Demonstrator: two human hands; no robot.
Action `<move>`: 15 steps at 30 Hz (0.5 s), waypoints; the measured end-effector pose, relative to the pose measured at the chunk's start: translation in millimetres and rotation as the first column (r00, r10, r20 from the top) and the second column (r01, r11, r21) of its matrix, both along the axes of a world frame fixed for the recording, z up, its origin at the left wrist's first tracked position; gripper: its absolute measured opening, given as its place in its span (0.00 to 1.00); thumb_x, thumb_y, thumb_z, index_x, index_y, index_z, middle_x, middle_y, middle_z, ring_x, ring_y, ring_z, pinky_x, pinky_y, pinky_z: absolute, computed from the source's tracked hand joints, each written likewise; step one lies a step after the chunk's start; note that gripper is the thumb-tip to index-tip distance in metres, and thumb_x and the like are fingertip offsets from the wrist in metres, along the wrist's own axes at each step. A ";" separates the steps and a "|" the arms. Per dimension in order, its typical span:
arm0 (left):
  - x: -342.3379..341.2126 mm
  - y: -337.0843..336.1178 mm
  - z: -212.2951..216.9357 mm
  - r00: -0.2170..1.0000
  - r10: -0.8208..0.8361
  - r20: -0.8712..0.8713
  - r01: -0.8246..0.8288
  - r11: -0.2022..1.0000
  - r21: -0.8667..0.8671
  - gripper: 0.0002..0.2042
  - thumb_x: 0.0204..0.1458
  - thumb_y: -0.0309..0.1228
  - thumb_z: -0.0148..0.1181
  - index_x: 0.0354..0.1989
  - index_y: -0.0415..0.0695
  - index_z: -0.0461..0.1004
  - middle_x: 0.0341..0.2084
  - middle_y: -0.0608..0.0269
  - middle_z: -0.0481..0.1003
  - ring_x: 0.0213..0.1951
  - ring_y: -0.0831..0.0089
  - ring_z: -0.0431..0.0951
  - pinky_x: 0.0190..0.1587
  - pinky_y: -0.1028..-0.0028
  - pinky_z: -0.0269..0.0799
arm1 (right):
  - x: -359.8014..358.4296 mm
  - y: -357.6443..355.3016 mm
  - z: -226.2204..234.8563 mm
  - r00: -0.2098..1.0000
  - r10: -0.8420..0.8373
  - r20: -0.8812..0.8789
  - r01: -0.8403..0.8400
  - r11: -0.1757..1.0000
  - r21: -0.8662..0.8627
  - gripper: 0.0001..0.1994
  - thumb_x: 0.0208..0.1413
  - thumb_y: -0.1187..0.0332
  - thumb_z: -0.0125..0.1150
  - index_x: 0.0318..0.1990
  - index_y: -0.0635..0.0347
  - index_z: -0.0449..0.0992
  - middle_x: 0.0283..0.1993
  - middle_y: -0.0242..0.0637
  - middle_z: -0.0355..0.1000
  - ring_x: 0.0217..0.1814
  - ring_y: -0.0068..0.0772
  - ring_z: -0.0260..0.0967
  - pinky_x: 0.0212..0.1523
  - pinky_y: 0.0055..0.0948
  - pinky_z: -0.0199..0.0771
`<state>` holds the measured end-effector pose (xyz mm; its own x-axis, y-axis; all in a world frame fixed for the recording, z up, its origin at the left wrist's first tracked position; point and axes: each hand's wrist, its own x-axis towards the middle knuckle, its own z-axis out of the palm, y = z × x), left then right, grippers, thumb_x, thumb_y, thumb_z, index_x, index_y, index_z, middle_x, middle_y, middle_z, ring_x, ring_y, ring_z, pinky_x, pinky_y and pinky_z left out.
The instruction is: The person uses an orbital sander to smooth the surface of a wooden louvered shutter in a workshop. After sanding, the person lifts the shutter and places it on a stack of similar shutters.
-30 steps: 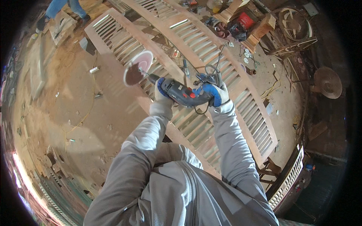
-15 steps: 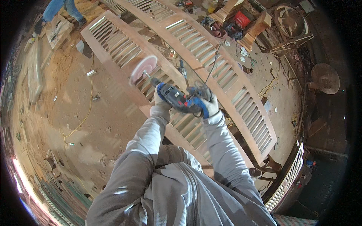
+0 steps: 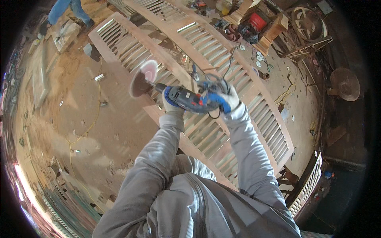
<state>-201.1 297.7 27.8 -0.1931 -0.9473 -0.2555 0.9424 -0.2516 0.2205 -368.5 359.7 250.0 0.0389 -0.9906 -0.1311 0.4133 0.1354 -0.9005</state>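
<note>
A dark power drill (image 3: 188,99) with red parts is held in both my gloved hands. My left hand (image 3: 171,104) wraps the drill's front end, just behind the chuck. On the rear handle, my right hand (image 3: 227,102) is closed, with some fingers hidden and the cord looped beside it. A round, pinkish sanding disc (image 3: 143,78), blurred at its rim, sits on the drill's shaft. It lies over the left rail of a louvered wooden panel (image 3: 109,53); whether it touches the wood, I cannot tell. That panel runs diagonally beneath the drill and my arms.
A second louvered panel (image 3: 174,29) lies alongside on the right. Carved wooden pieces (image 3: 274,33) and a red container (image 3: 258,22) stand at the far right. A yellow cord (image 3: 93,123) crosses the dusty floor. Another person's blue-trousered legs (image 3: 79,12) show at far left.
The disc has shifted left and slightly down over the panel's left rail, and its tilt differs. The drill lies more level, with my right hand a little farther right and higher.
</note>
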 end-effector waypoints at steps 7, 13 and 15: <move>-2.2 4.3 -8.0 0.999 0.009 0.044 -0.009 1.000 0.022 0.11 0.60 0.39 0.44 0.32 0.49 0.71 0.30 0.60 0.77 0.34 0.61 0.78 0.42 0.59 0.75 | -16.0 20.5 -39.8 0.998 -0.024 -0.055 0.024 1.000 0.014 0.22 0.47 0.78 0.61 0.52 0.71 0.72 0.41 0.48 0.78 0.39 0.38 0.78 0.45 0.34 0.79; 3.0 17.4 21.2 0.986 -0.164 0.029 0.156 0.969 0.193 0.11 0.59 0.40 0.47 0.31 0.50 0.73 0.27 0.61 0.77 0.32 0.62 0.78 0.40 0.60 0.76 | 3.3 43.4 -34.7 0.984 -0.174 0.023 0.173 0.984 0.044 0.18 0.50 0.79 0.60 0.50 0.72 0.73 0.31 0.40 0.78 0.32 0.30 0.76 0.37 0.26 0.76; 0.1 22.4 17.5 0.986 -0.169 -0.012 0.169 0.979 0.112 0.10 0.57 0.41 0.50 0.32 0.51 0.73 0.28 0.61 0.78 0.33 0.60 0.78 0.41 0.58 0.76 | -2.7 55.0 -51.5 0.987 -0.160 0.023 0.159 0.986 0.057 0.19 0.50 0.79 0.60 0.51 0.72 0.72 0.34 0.42 0.78 0.33 0.30 0.76 0.38 0.27 0.76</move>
